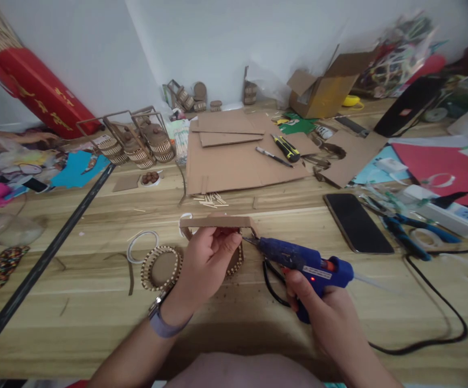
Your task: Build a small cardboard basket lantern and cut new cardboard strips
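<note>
Right hand (327,310) is wrapped around the grip of the blue glue gun (293,254); keep that wrist low and steady, and let the black power cord (440,342) run slack on the right so it doesn't tug the tip. Left hand (204,264) is clamped on the bent cardboard strip (218,221), center, with a stick-edged round piece (235,267) partly hidden below it; can't tell if they touch. Nozzle is right by the left thumb, so angle it away, lay a small bead, then hold the joint square until it sets. Open stick ring (161,268) sits left, out of drip range. Loose sticks (212,201) lie farther off, near the cardboard sheet (226,164).
</note>
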Motion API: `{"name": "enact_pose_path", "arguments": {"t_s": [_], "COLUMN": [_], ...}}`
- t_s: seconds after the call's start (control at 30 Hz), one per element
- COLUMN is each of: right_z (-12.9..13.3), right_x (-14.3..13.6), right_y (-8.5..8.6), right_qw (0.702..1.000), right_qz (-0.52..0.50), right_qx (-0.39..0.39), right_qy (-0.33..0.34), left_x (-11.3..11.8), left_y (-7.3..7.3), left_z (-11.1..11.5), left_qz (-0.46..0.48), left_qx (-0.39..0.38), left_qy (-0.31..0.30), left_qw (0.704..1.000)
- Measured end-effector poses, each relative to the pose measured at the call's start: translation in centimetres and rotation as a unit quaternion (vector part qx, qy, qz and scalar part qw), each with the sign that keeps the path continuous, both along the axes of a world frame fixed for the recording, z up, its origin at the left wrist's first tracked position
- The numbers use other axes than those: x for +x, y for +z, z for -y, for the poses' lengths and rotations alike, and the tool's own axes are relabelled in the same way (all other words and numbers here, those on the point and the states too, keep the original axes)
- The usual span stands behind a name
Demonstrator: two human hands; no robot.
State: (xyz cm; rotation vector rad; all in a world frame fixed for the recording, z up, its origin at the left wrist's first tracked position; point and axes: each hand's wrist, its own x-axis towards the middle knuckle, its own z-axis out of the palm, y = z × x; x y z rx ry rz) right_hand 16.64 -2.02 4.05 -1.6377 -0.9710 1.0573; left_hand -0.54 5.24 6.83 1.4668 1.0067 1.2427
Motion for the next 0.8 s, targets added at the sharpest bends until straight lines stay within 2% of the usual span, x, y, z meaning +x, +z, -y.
{"name": "enact_pose_path", "arguments": {"t_s": [0.27,0.43,0.63,0.8], "right_z": [-0.1,-0.2,-0.4,-0.6], "right_x": [-0.1,0.0,0.4,0.8], "right_y": [0.5,0.5,-0.3,-1.4], "right_qw": [0.999,0.993,0.985,0.974], "right_qz": [0.051,0.096,0.146,0.175], "right_qx": [0.018,0.063,0.092,0.145], "right_qy": [-0.005,-0.005,0.001,0.008], "left_x": [-0.1,-0.1,-0.2,-0.2], "left_y": [-0.1,-0.2,-0.3,-0.1], "left_z": [0.1,0.0,0.1,0.2], "left_qz": [0.006,0.003,0.002,-0.002], "left_qx": [0.004,-0.003,-0.009,-0.009], "left_qy": [-0.002,-0.005,-0.006,-0.001], "left_qw": [1.000,1.000,1.000,1.000]}}
